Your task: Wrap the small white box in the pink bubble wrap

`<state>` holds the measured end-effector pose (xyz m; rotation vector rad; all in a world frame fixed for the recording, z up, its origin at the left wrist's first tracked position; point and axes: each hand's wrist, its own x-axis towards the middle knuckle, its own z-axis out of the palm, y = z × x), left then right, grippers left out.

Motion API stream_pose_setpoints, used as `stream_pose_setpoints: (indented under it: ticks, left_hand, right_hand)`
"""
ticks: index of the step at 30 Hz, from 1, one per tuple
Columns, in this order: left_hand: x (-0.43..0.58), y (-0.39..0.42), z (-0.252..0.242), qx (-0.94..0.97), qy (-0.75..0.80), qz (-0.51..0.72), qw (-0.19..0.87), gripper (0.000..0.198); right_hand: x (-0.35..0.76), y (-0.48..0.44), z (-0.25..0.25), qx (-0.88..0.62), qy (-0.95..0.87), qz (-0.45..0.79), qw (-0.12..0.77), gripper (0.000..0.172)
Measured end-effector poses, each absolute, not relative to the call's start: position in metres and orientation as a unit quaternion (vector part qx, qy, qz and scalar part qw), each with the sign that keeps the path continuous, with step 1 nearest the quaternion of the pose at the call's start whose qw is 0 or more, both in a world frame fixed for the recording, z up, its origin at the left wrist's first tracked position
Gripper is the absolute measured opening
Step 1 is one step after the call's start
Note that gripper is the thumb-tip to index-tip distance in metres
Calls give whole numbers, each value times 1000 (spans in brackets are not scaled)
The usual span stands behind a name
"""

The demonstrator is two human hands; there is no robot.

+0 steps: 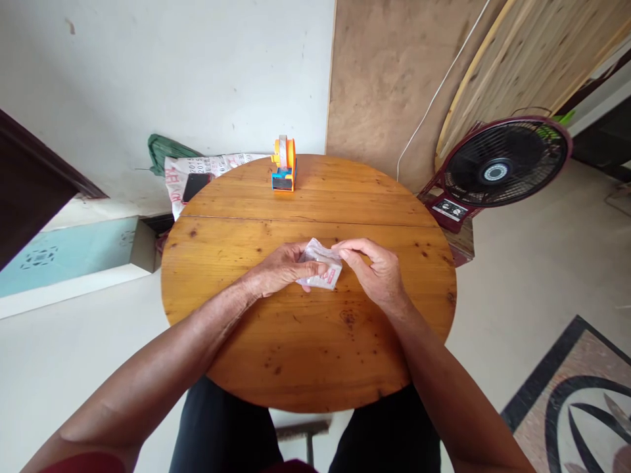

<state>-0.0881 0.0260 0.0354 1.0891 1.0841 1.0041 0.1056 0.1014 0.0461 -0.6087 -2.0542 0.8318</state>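
Over the middle of the round wooden table [305, 341], my left hand [282, 269] is closed around a small white box in clear plastic wrap [329, 277]. Red printing shows on the face towards me, and the thumb lies across it. My right hand [374, 268] pinches the upper right corner of the wrap between thumb and fingertips. The wrap stands up loosely along the box's top edge. The fingers of my left hand behind the box are mostly hidden.
An orange and blue tape dispenser [283, 167] with a tape roll stands at the table's far edge. Right of the table is a dark red fan [493, 172]. A printed white sack [217, 165] with a dark phone-like object [195, 187] lies behind the table's left edge.
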Motion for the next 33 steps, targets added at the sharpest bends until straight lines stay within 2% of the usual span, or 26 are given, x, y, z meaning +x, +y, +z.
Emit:
stream_pose_setpoints:
  ticks: [15,23,28,33]
  left_hand:
    - [-89,29,37,406,457,492,619,53]
    - [-90,30,34,396,466,508,607,50]
    - [-89,30,31,389,465,519,602,43]
    - [-91,31,31,331,449,556,616,41]
  right_hand:
    - [101,98,45,-187,-842,290,415,13]
    - [99,97,42,-154,-884,155,412,15]
    - [98,95,41,-165,-921,36,351,19]
    - [95,89,45,-170,-943,-26,285,28]
